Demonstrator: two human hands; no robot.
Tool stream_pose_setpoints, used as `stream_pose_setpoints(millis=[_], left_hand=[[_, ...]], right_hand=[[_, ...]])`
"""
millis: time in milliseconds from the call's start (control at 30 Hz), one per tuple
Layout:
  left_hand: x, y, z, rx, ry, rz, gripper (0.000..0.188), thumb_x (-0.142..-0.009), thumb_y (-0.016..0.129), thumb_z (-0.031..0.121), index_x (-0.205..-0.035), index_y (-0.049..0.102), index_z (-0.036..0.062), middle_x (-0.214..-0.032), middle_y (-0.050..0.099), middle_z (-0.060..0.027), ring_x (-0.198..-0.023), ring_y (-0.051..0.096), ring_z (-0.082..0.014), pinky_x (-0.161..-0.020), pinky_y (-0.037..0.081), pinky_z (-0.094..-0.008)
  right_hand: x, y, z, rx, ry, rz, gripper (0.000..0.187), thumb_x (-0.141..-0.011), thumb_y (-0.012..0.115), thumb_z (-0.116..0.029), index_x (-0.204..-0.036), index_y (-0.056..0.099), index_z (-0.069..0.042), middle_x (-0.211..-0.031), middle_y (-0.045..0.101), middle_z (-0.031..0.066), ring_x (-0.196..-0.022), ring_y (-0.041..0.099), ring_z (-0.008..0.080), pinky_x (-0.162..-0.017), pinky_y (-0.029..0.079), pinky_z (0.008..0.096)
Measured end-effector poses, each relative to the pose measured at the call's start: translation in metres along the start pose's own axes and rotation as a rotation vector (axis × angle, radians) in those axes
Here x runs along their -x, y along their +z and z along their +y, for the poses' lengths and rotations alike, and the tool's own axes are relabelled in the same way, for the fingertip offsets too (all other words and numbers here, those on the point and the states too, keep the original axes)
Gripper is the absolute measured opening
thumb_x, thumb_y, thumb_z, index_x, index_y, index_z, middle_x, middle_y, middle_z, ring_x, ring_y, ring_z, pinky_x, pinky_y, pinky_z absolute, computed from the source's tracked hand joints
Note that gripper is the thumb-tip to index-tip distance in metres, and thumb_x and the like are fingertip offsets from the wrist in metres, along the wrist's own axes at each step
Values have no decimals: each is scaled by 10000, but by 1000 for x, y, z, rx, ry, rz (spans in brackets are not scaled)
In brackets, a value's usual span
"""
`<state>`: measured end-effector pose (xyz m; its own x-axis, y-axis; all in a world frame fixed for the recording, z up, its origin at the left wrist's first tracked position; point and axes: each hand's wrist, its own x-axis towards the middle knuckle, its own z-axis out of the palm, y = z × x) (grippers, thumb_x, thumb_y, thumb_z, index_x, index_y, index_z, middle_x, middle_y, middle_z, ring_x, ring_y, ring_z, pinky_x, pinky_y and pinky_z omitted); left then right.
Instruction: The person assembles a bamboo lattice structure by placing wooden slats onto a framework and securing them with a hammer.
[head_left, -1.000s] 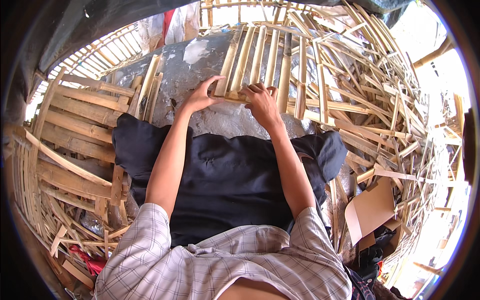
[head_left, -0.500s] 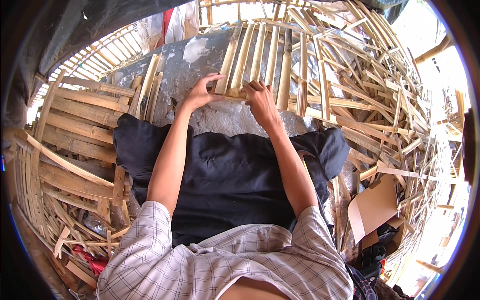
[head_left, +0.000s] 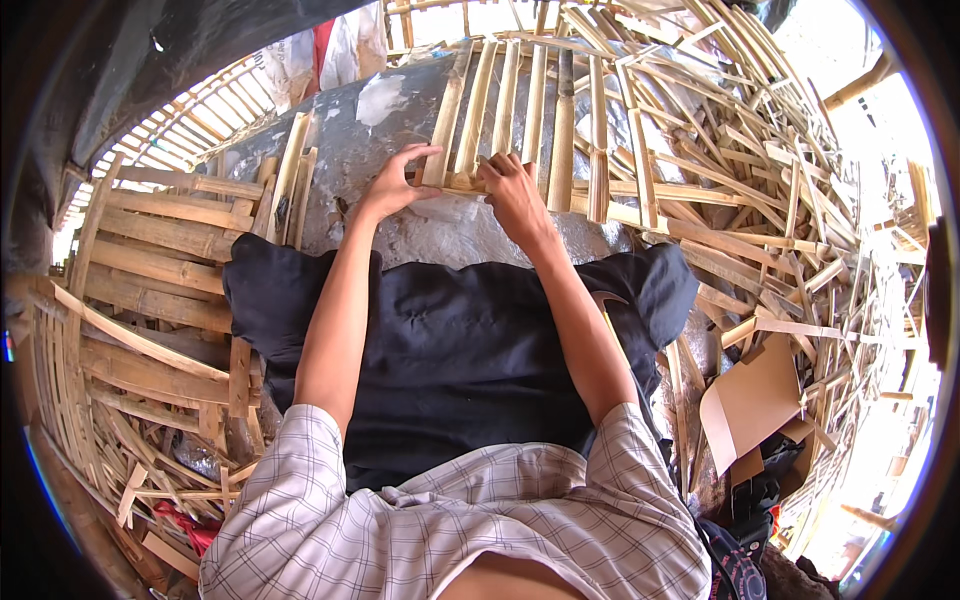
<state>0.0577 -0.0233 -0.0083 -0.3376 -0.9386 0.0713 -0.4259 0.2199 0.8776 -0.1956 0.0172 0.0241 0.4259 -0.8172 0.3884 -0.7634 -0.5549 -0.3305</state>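
Bamboo slats (head_left: 507,95) lie side by side, pointing away from me, with their near ends over a bamboo crosspiece (head_left: 461,182). At the left end of this crosspiece is my left hand (head_left: 392,187), its thumb and fingers apart in a C shape beside the leftmost slat (head_left: 447,115). My right hand (head_left: 515,195) has its fingers curled down onto the crosspiece between two slats; its fingertips are partly hidden. A black cloth (head_left: 460,340) covers my lap below both forearms. Beside my right forearm shows part of what looks like a hammer (head_left: 609,300).
On the left stands a woven panel of wide bamboo strips (head_left: 150,265). A large heap of split bamboo (head_left: 740,170) fills the right side. An open cardboard box (head_left: 750,400) sits at the lower right. The slats rest on a worn grey surface (head_left: 400,135).
The view has shifted slightly. Both hands keep nearly the same pose and place at the slatted piece.
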Motion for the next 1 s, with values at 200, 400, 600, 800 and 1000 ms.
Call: stream_pose_setpoints(millis=[200,400,600,800,1000], left_hand=[[4,-4,5,-61,19,-6,802,-682,942,222,-1412,612,184,-1552,486,-144,-1464,427,-319,-1218,334,-417],[12,-9,18,-171,168,119,428,-753,895,192,-1142,734,115,-1367,618,-90,-1339,548,-302,-1138,413,-399],[12,-12,13,-228,95,48,233,-818,849,191,-1018,771,102,-1308,654,-73,-1269,603,-276,-1111,431,-393],[21,-43,4,-259,116,15,298,-962,721,324,-1207,748,156,-1374,633,-72,-1315,577,-290,-1150,407,-416],[39,-43,79,15,192,547,377,-1030,616,252,-1348,634,51,-1389,636,-162,-1268,626,-268,-1062,503,-439]], right_hand=[[1,2,0,10,14,-3,313,-807,620,87,-1088,659,-46,-1151,630,97,-1133,574,287,-941,406,457],[3,-3,1,11,9,-8,333,-801,638,82,-1097,673,-66,-1167,629,88,-1151,566,276,-952,400,460],[3,-12,-9,61,-2,43,313,-811,794,-117,-1108,697,-91,-1173,611,64,-1151,545,273,-954,400,480],[-3,-33,-23,-260,96,44,145,-872,701,-1,-1010,677,-37,-956,605,155,-893,625,369,-835,477,479],[0,-37,-46,-659,115,110,432,-816,605,194,-1187,600,-27,-1227,614,123,-1115,647,312,-885,549,393]])
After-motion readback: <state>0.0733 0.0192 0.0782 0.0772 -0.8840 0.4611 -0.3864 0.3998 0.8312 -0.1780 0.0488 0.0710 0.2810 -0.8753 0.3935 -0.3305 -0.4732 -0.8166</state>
